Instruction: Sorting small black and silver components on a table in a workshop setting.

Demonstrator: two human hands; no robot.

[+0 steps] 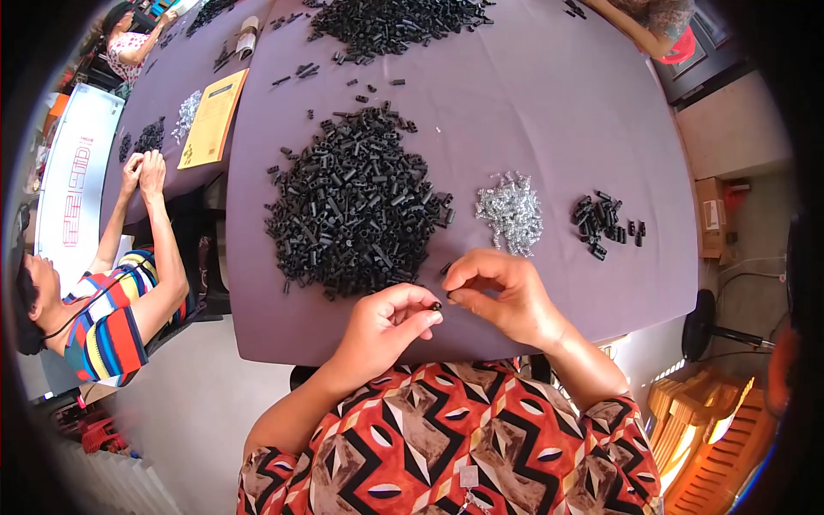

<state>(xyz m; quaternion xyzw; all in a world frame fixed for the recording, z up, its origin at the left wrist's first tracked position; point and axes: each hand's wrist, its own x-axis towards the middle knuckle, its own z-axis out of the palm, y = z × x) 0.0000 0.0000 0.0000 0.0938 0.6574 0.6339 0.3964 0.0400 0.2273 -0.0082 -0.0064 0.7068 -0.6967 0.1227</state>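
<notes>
At the table's near edge my left hand (pixel 386 330) pinches a small black plastic piece (pixel 436 306) between thumb and forefinger. Just to its right, my right hand (pixel 506 296) has thumb and forefinger closed together, with a tiny dark bit at their tips too small to name. The fingertips of the two hands are close but apart. Beyond my left hand rises a large heap of short black tubular pieces (pixel 352 202). Past my right hand lies a smaller pile of shiny clear or silvery parts (pixel 510 213). Farther right sits a little group of black pieces (pixel 598 221).
A purple-grey cloth (pixel 549 112) covers the table. Another black heap (pixel 395 26) is at the far side, near a person's arm (pixel 631 21). At left, a seated person in stripes (pixel 112 309) handles small parts beside a yellow envelope (pixel 213 118). Orange stools (pixel 712 446) stand lower right.
</notes>
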